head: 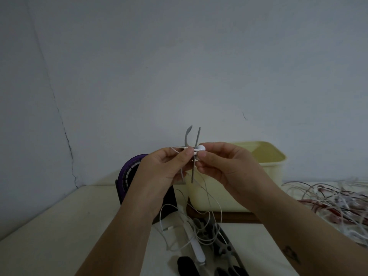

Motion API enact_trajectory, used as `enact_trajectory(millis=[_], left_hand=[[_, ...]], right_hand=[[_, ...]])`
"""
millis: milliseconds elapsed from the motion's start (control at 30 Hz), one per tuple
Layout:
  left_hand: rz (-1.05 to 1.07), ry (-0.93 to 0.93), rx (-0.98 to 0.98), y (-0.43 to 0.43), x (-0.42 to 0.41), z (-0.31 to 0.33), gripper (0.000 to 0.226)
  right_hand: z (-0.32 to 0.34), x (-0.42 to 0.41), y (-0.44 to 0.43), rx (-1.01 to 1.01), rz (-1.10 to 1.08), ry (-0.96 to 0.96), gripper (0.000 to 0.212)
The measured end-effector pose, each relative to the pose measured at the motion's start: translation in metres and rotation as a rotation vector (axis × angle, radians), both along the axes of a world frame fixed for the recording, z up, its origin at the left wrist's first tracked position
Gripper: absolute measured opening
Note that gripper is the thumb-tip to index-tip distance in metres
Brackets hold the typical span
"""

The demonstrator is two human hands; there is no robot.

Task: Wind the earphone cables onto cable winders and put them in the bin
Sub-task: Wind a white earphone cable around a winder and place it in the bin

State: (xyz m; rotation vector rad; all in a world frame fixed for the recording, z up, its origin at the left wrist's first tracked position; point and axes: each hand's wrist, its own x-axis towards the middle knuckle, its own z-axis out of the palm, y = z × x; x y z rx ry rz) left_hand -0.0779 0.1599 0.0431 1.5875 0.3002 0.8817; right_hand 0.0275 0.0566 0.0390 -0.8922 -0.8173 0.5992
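Winder [196, 136], grey, pinched in left hand [165, 166]; earbud [201, 147] pinched by right hand [225, 166]; bin [270, 162] at 3 o'clock.

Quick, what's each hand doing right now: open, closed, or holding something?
Left hand: pinches the grey cable winder and the white earphone cable.
Right hand: pinches the white earbud at the winder.

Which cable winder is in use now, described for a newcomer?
Start at the pale yellow bin by the wall. In front of its left edge, the left hand and right hand hold up a grey winder with a white earbud against it. The other winders lie on the table.
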Motion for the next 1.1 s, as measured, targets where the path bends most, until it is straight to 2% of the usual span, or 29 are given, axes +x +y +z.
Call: enact_trajectory(millis=[100, 267, 433, 567, 667, 767, 833, 967, 1100], left_hand=[[-0.004, 0.017, 0.02, -0.001, -0.001, 0.0, 0.047], [-0.012, 0.038, 0.033, -0.006, 0.0, -0.001, 0.03], [-0.007, 0.031, 0.009, -0.008, 0.002, -0.002, 0.039], [-0.029, 0.022, 0.027, -0.009, 0.001, -0.001, 0.041], [-0.059, 0.01, 0.089, -0.009, -0.005, 0.006, 0.024], [-0.16, 0.152, 0.252, -0.011, -0.014, 0.013, 0.025], [-0.217, 0.233, 0.364, -0.016, -0.016, 0.017, 0.026], [-0.269, 0.268, 0.437, -0.023, -0.022, 0.022, 0.027], [-0.361, 0.378, 0.494, -0.024, -0.026, 0.024, 0.03]], right_hand=[[0.003, 0.003, -0.004, -0.048, 0.005, -0.051, 0.027], [0.005, 0.009, -0.009, -0.127, 0.06, -0.071, 0.009], [0.004, 0.011, -0.008, -0.14, 0.061, -0.081, 0.008], [0.005, 0.012, -0.011, -0.151, 0.064, -0.139, 0.02], [0.01, 0.023, -0.018, -0.15, -0.097, -0.179, 0.035], [0.012, 0.036, -0.021, -0.098, -0.208, -0.275, 0.036], [0.009, 0.034, -0.018, -0.114, -0.107, -0.376, 0.034], [0.006, 0.027, -0.017, -0.121, 0.195, -0.282, 0.054], [0.01, 0.026, -0.024, -0.198, 0.327, -0.27, 0.057]])
